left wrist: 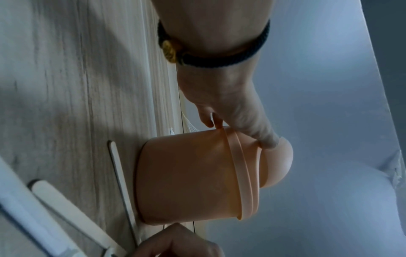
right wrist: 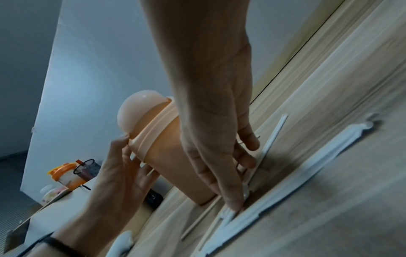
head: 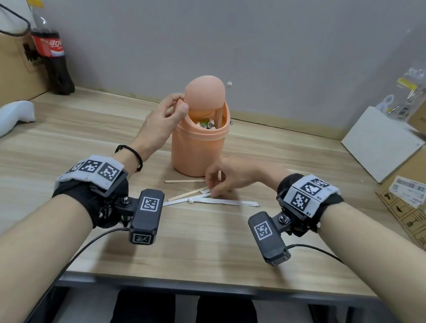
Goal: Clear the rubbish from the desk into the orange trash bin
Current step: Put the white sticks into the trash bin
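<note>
Left hand (head: 160,121) tips the lid at the orange trash bin (head: 198,146); right hand (head: 228,176) works the rubbish.

Left thumb and fingers pinch the bin's rim, swing lid (head: 205,96) tilted open (scraps visible inside). Just in front of the bin, right fingertips (right wrist: 235,205) press together on white paper wrappers (head: 225,202) beside wooden sticks (head: 184,181) on the desk (head: 204,245).

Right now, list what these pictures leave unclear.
- Contents of the orange trash bin: head view, mostly hidden by the lid and the left hand.
- What the right hand pinches among the sticks and white wrappers: fingers cover it; right wrist view blurred.
- Cola bottle: top washed out.
</note>
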`<state>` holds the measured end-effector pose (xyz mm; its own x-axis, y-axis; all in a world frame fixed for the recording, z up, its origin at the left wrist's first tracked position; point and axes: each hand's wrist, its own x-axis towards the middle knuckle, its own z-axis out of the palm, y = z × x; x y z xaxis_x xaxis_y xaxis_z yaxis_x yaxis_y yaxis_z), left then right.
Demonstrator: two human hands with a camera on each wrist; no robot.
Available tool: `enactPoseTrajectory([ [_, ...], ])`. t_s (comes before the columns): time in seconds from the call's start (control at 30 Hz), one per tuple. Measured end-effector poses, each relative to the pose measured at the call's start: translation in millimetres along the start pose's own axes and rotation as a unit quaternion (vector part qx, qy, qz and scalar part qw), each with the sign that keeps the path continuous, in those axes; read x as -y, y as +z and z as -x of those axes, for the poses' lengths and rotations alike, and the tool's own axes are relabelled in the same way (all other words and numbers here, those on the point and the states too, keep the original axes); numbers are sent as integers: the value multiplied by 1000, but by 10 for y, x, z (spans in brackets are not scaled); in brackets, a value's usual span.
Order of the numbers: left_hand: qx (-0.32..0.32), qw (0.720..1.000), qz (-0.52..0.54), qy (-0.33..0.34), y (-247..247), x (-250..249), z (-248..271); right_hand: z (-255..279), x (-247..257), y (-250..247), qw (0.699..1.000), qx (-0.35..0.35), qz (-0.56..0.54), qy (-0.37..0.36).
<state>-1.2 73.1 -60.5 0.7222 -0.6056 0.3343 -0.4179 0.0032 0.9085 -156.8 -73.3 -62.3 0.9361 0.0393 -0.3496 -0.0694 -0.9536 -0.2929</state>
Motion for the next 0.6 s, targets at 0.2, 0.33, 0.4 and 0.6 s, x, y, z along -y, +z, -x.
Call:
enactPoseTrajectory([
  [0.2, -2, 1000, 3, 3, 5, -6, -6, 126, -91, 4, 1000, -18, 20, 3],
  [0.33, -5, 1000, 9, 6, 20, 14, -17, 317, -275, -80, 999, 0, -6, 48],
  [0.4, -1, 1000, 12, 10, 22, 20, -18, 392, -353, -103, 997, 29, 10, 66],
  [0.6, 3, 1000, 12, 13, 9, 53, -32, 397, -368, -112, 997, 2, 1, 73],
])
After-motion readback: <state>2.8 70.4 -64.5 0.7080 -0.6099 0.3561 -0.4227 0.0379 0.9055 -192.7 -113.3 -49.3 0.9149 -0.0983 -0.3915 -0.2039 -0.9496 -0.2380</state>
